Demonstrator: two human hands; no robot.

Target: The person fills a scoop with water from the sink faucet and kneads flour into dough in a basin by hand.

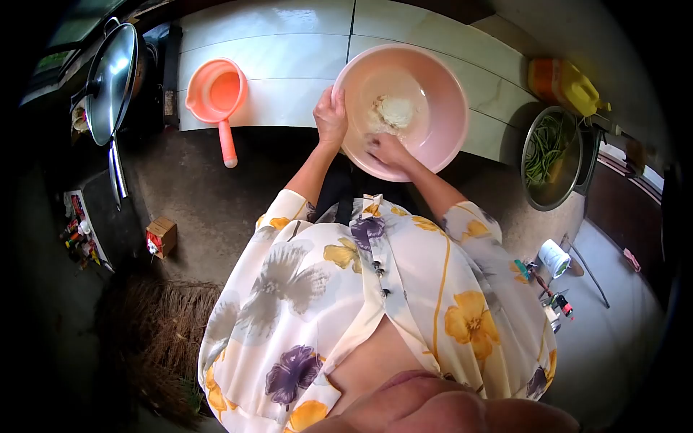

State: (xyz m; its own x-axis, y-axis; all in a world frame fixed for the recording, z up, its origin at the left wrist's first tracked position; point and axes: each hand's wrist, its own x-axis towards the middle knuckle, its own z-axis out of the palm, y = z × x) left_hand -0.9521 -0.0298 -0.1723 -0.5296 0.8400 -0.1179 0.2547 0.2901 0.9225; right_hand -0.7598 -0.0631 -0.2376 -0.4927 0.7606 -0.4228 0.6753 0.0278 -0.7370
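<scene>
A large pink plastic basin (451, 137) rests on the tiled counter, overhanging its front edge. My left hand (330, 115) grips the basin's left rim, thumb over the edge. Inside the bowl lies a pale lump of dough (395, 112), with loose flour or wet bits around it. My right hand (390, 150) reaches over the near rim into the basin, just below the dough. Its fingers are curled and slightly blurred, and whatever they hold is hidden.
An orange dipper (218, 90) stands left on the tiled counter (281, 58), handle past the edge. To the right sit a metal basin of green beans (546, 151) and a yellow jug (570, 86). A lidded wok (113, 83) is far left. Below are a small box (162, 237) and straw (173, 317).
</scene>
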